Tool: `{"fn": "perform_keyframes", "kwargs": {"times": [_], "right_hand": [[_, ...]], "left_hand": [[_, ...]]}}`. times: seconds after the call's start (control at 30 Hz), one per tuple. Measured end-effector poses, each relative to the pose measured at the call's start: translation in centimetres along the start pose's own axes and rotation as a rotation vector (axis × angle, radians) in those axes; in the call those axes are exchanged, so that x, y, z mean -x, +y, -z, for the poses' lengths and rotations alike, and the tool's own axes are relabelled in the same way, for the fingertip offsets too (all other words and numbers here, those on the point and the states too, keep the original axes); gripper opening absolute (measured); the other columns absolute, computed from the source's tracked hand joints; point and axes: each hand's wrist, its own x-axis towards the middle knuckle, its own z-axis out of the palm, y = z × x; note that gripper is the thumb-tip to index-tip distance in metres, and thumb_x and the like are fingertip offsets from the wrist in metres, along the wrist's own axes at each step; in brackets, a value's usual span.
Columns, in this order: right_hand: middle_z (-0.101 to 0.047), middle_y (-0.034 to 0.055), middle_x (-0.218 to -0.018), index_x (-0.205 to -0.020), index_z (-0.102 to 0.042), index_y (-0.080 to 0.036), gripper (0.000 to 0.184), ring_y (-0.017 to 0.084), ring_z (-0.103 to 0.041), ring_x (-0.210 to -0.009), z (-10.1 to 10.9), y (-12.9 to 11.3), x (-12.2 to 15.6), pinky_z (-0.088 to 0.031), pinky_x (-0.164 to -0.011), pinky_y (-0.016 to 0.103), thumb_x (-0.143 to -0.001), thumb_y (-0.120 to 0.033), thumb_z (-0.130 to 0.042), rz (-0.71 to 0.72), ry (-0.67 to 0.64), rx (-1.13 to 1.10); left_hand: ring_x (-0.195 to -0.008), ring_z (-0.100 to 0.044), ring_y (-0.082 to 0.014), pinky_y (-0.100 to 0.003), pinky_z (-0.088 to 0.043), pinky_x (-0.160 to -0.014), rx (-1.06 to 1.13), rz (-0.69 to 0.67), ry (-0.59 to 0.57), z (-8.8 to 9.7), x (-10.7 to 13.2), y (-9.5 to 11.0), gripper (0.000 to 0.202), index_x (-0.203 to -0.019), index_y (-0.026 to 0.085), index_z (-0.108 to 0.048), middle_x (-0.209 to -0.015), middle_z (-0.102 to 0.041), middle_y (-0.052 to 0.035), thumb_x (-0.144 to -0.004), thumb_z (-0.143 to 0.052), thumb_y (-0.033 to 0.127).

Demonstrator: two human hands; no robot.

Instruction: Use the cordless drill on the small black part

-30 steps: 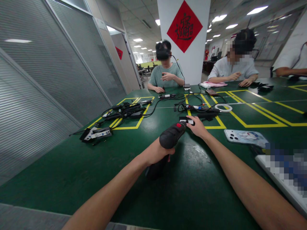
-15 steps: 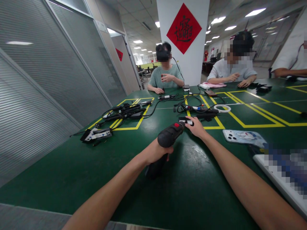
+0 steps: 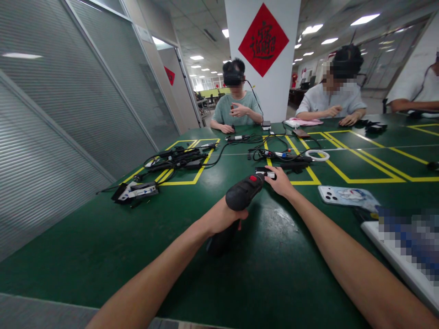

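My left hand (image 3: 221,215) is wrapped round the grip of a black cordless drill (image 3: 243,192) with a red switch on top. The drill's front end points away from me and to the right, at a small black box-shaped piece with a white label (image 3: 265,172). Whether its tip touches that piece is hidden. With its fingers at the right end of the piece, my right hand (image 3: 280,182) holds it against the green table. The drill's battery end hangs low, in shadow beneath my left hand.
Tangled black cables and adapters (image 3: 185,157) lie on the left; dismantled black-and-white parts (image 3: 135,192) sit nearer. Beyond my right hand are more cables (image 3: 281,155) and a white ring (image 3: 317,156). A phone (image 3: 348,195) rests at right. Several people sit across the green table (image 3: 85,256).
Both my hands, the drill and the labelled piece stay nearly in place. The view has shifted very slightly. Across the table, a person's raised hand has opened a little.
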Motion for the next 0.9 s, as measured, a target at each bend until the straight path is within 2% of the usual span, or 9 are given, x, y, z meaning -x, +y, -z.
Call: {"fn": "perform_keyframes", "kwargs": {"times": [0.3,0.57,0.9], "right_hand": [[-0.048,0.0059,-0.108,-0.121,-0.054,-0.027,0.045,0.02,-0.056,-0.095,0.06,-0.06,0.04,-0.043,-0.09,0.035,-0.077,-0.034,-0.059,-0.004,-0.007,-0.001],[-0.048,0.0061,-0.109,-0.122,-0.053,-0.028,0.045,0.02,-0.056,-0.095,0.03,-0.12,0.13,-0.043,-0.089,0.035,-0.078,-0.035,-0.058,-0.015,-0.014,0.006],[-0.048,0.007,-0.112,-0.123,-0.053,-0.026,0.045,0.021,-0.053,-0.102,0.15,-0.34,0.15,-0.04,-0.093,0.035,-0.079,-0.035,-0.056,-0.024,-0.031,-0.01]], "left_hand": [[-0.052,-0.053,-0.0111,-0.024,-0.045,-0.046,0.001,-0.022,-0.016,0.01,0.03,0.12,0.051,-0.116,0.023,-0.045,-0.078,-0.05,0.0009,-0.067,-0.056,0.012],[-0.052,-0.055,-0.0134,-0.024,-0.043,-0.045,-0.034,0.009,-0.008,0.17,0.03,-0.04,0.03,-0.096,0.019,-0.049,-0.073,-0.051,0.0002,-0.067,-0.057,0.015],[-0.052,-0.055,-0.0129,-0.026,-0.046,-0.049,-0.053,-0.008,-0.014,0.21,-0.17,-0.52,0.019,-0.085,0.018,-0.049,-0.07,-0.051,0.0009,-0.067,-0.056,0.016]]}}
